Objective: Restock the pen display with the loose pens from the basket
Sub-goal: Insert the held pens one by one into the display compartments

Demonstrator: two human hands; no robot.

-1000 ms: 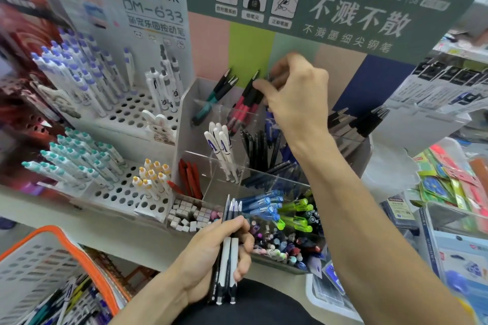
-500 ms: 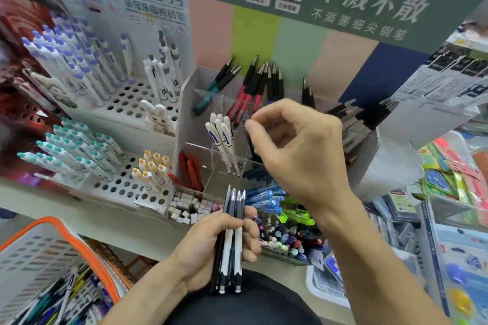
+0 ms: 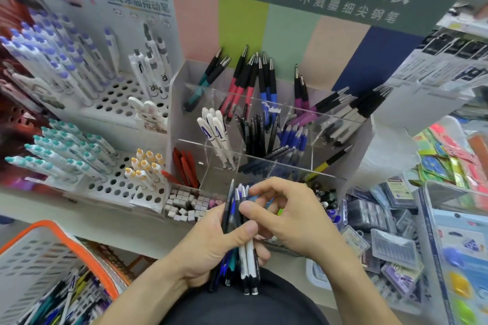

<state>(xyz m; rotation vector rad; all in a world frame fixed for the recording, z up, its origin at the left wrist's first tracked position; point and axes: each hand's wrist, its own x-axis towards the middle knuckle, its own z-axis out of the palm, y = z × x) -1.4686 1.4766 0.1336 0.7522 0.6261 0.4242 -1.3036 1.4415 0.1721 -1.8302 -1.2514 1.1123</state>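
The bundle of loose pens (image 3: 239, 235) stands roughly upright, tips up, clenched in the left hand (image 3: 211, 248); the right hand (image 3: 287, 216) pinches one pen near its top, likely to draw it out; the clear acrylic pen display (image 3: 266, 124) lies just beyond, up and forward; the orange-rimmed basket (image 3: 79, 243) sits lower left.

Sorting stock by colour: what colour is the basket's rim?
Orange, on the basket at lower left in the head view.
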